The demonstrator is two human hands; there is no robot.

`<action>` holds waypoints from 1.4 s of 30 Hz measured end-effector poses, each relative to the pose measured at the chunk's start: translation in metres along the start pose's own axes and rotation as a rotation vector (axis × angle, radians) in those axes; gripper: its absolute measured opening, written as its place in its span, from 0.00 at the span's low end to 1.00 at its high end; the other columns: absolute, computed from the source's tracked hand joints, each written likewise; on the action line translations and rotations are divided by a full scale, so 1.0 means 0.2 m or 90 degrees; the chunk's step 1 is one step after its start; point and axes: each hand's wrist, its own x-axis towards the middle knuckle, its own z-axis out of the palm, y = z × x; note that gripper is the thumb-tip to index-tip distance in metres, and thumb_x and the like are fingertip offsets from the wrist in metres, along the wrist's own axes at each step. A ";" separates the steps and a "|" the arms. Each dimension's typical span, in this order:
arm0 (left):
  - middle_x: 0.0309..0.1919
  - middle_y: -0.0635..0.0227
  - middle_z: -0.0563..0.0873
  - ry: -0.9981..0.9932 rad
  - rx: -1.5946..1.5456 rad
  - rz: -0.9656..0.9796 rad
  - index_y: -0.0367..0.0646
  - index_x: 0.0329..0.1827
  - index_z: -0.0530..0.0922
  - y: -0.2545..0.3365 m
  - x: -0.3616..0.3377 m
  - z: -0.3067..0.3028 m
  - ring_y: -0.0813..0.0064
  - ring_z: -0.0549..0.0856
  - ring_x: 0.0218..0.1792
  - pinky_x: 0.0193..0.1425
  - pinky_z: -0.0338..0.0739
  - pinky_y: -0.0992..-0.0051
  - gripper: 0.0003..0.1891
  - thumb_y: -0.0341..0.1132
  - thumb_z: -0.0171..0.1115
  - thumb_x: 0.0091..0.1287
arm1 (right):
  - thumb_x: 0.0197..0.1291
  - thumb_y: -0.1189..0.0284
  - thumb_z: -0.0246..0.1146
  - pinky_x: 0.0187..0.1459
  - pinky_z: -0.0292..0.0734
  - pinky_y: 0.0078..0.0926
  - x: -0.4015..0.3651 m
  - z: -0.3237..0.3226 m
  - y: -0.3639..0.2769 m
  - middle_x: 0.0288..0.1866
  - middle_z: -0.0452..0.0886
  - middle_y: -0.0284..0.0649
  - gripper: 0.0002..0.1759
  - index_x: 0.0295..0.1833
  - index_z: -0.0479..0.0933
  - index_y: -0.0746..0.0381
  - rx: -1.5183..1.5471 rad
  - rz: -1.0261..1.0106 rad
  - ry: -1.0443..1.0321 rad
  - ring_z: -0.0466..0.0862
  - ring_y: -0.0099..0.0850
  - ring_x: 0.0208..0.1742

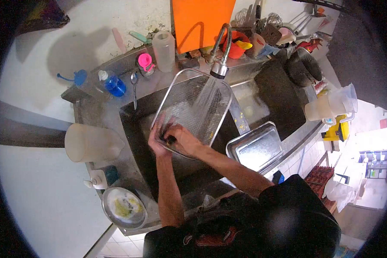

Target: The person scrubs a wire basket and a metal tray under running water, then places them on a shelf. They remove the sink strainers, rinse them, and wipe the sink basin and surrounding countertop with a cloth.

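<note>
The left grip is closed on the near left corner of a wire basket. The right grip, just beside it, has its fingers bent inward at the basket's near end, by a dark patch; whether they are closed on something cannot be told. From both grips the basket reaches away, ahead and slightly to the right, over the sink. It is rectangular with rounded corners, of fine silvery mesh inside a shiny metal rim, and wet. Beyond the grips, a tap sprays water onto the mesh. Right of the right grip is a shiny metal tray. Left of the left grip, a cloudy plastic jug stands on the worktop; nearer the body is a round bowl with suds and something yellow-green.
</note>
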 end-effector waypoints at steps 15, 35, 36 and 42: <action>0.60 0.55 0.79 0.011 0.039 0.020 0.36 0.66 0.71 0.00 0.08 0.00 0.53 0.79 0.61 0.59 0.76 0.64 0.24 0.40 0.52 0.71 | 0.48 0.85 0.59 0.60 0.74 0.37 0.02 -0.12 0.06 0.51 0.83 0.47 0.19 0.49 0.79 0.65 0.096 0.105 -0.181 0.81 0.45 0.57; 0.66 0.63 0.75 0.112 -0.032 -0.072 0.39 0.73 0.64 -0.05 -0.08 0.03 0.60 0.77 0.62 0.63 0.73 0.66 0.25 0.40 0.43 0.77 | 0.50 0.82 0.61 0.57 0.76 0.43 0.09 -0.12 0.19 0.51 0.78 0.53 0.16 0.48 0.76 0.67 -0.170 0.112 -0.030 0.79 0.52 0.55; 0.66 0.63 0.76 0.118 -0.063 -0.071 0.38 0.72 0.65 -0.05 -0.09 0.06 0.60 0.78 0.61 0.63 0.73 0.66 0.25 0.40 0.43 0.77 | 0.50 0.83 0.60 0.58 0.76 0.43 0.11 -0.14 0.21 0.52 0.77 0.53 0.16 0.48 0.76 0.67 -0.152 0.200 -0.018 0.78 0.52 0.56; 0.68 0.57 0.72 0.094 -0.007 -0.002 0.40 0.73 0.65 -0.08 -0.05 -0.11 0.51 0.77 0.62 0.60 0.75 0.50 0.25 0.39 0.48 0.75 | 0.54 0.81 0.58 0.58 0.77 0.40 0.00 -0.09 0.22 0.55 0.79 0.49 0.15 0.49 0.77 0.65 -0.169 -0.123 -0.101 0.79 0.48 0.59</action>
